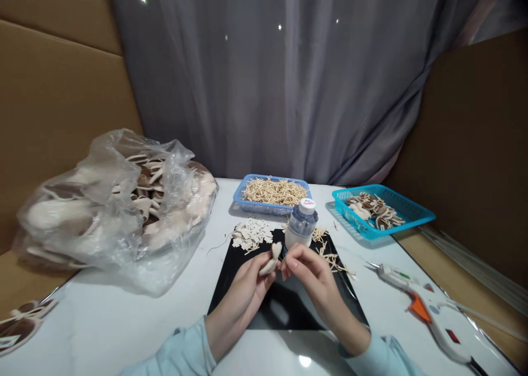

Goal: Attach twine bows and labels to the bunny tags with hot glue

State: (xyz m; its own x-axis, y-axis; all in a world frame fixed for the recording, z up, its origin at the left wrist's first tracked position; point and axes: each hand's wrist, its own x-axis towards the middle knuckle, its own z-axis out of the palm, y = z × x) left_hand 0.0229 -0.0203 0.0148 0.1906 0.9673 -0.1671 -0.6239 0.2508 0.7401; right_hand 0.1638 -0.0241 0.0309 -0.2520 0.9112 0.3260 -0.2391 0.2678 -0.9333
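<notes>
My left hand [249, 280] grips a small cream plush piece [271, 260] with a dark side, holding it up between thumb and fingers. Close beside it, my right hand [309, 271] has thumb and index finger pinched together near the plush piece's right side. Whatever sits in that pinch is too small to make out. Both hands are above a black mat [276, 307]. Just behind the right hand stands an upright clear bottle [302, 222] with a white cap and whitish contents.
White scraps [252, 233] and thin beige strips [332, 260] lie on the mat. Behind are a blue basket [270, 206] of beige ties and a turquoise basket [406, 214] of plush pieces. A stuffed plastic bag [165, 266] fills the left; a glue gun [433, 310] lies right.
</notes>
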